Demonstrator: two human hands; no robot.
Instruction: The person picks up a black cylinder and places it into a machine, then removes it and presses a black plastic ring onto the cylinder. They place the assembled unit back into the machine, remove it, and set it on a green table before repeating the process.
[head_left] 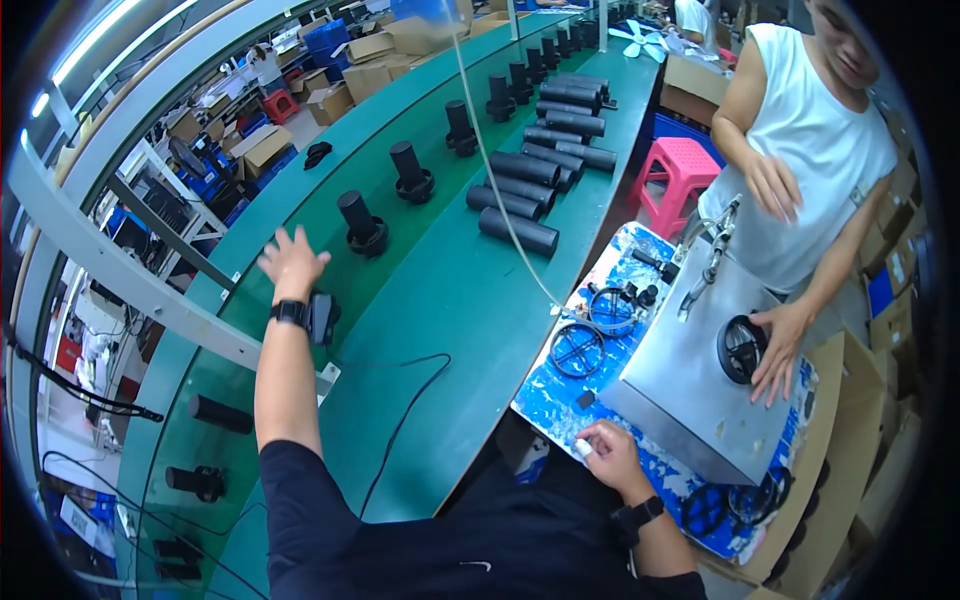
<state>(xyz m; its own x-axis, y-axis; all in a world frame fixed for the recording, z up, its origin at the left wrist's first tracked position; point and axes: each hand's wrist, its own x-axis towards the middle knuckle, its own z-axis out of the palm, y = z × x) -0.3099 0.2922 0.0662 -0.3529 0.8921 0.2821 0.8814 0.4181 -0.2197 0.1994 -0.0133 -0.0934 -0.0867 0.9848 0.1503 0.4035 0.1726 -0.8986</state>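
Note:
My left hand (293, 262) is stretched out over the green conveyor belt with its fingers spread and nothing in it. Closest to it stands a black cylindrical part with a wider round base (360, 225), upright on the belt and apart from my fingers. A black box-shaped device (322, 318) sits beside my left wrist. My right hand (612, 458) is near the front edge of the blue, paint-worn work surface (540, 392), its fingers curled in. Something small and white (583, 447) shows at its fingertips; whether it is held or worn on a finger I cannot tell.
Several black tubes (518, 231) lie on the green table. A co-worker's hand (785, 345) rests beside a black round part (742, 348) on a metal box (690, 400). Black rings (577, 350) lie nearby. A white frame post (140, 290) and a black cable (405, 420) are close to my left arm.

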